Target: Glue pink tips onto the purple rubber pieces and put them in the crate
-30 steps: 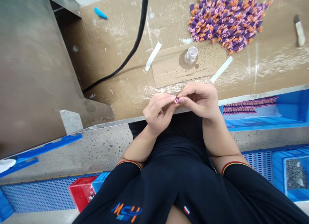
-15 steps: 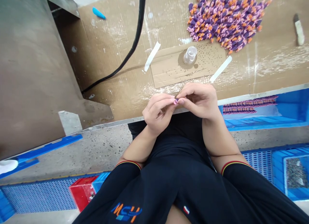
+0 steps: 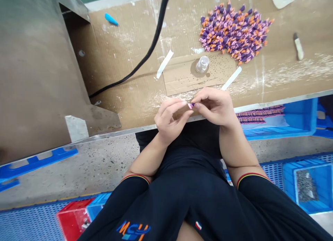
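Just over the front edge of the table, my right hand (image 3: 215, 105) pinches a small purple and pink piece (image 3: 190, 105) between thumb and fingertips. My left hand (image 3: 170, 119) is beside it, its thumb and fingers parted around the pink end. Whether a left fingertip still touches the piece is hard to see. Beyond my hands, a clear plastic cup (image 3: 202, 64) stands on a wet, spotted cardboard sheet (image 3: 179, 78). Farther back lies a heap of similar small purple, pink and orange pieces (image 3: 234, 33).
A metal housing (image 3: 39, 78) fills the left side, with a black cable (image 3: 140, 62) arching across the table. White tape strips (image 3: 231, 78) hold the cardboard. A dark-tipped white tool (image 3: 298, 46) lies right. Below the edge, a blue crate (image 3: 299, 116) holds striped strips (image 3: 260, 113).
My left fingers have parted from their pinch on the small piece, while my right hand keeps hold of it. The camera view has shifted slightly, bringing a white container into the top right.
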Tool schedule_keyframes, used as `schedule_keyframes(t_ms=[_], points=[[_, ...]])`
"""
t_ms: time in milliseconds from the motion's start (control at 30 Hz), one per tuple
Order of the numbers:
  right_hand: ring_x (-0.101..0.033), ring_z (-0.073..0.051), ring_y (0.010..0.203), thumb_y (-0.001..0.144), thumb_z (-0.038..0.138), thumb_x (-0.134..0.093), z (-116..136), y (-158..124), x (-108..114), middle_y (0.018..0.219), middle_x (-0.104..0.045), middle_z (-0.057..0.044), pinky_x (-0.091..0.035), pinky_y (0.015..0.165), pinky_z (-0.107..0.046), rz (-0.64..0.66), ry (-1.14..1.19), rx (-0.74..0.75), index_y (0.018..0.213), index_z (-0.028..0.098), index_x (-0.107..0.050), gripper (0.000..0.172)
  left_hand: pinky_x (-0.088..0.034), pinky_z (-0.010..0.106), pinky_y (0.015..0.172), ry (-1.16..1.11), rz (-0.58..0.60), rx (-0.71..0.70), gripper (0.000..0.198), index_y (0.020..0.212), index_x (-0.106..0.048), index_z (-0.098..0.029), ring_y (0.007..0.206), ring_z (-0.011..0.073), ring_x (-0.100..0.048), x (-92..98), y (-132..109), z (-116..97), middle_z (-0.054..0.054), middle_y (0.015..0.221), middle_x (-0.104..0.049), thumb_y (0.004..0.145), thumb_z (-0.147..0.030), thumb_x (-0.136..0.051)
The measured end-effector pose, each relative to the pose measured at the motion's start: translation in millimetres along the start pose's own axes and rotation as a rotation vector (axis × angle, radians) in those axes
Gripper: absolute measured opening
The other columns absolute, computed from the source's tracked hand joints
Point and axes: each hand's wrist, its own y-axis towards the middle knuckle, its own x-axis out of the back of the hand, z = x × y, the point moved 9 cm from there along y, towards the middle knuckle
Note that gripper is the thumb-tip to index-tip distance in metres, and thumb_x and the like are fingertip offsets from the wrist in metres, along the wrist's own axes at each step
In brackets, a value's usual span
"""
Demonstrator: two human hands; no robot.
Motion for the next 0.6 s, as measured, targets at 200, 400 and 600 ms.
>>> schedule_keyframes(t_ms=[200, 400, 600], points=[[-0.069, -0.026, 0.094, 0.096, 0.008, -0.061, 1, 5, -4, 0.101, -0.078, -0.008, -0.059, 0.083, -0.042, 0.309, -0.559, 0.171, 0.098, 0.025, -0.074, 0.021, -0.071, 0.033, 0.088, -0.07, -0.048, 0.015, 0.027, 0.122, -0.073, -0.024, 0.102, 0.0183, -0.079, 6.2, -2, 5, 0.004, 0.111, -0.079, 0.1, -0.033, -0.087], [-0.072, -0.027, 0.104, 0.093, 0.004, -0.056, 0, -1, -1, 0.116, -0.078, -0.008, -0.063, 0.091, -0.044, 0.319, -0.667, 0.17, 0.12, 0.027, -0.072, 0.039, -0.071, 0.034, 0.088, -0.069, -0.087, -0.022, 0.02, 0.118, -0.073, -0.021, 0.1, 0.0182, -0.079, 22.9, -2, -8, 0.005, 0.108, -0.079, 0.103, -0.031, -0.083], [-0.078, -0.029, 0.107, 0.098, 0.017, -0.068, -7, -16, 18, 0.124, -0.081, -0.009, -0.067, 0.089, -0.046, 0.164, -0.579, 0.016, 0.141, 0.029, -0.067, 0.045, -0.067, 0.031, 0.07, 0.238, -0.076, -0.166, 0.005, 0.101, -0.069, -0.022, 0.08, 0.0156, -0.076, 123.2, -36, -29, 0.002, 0.096, -0.075, 0.104, -0.023, -0.073]])
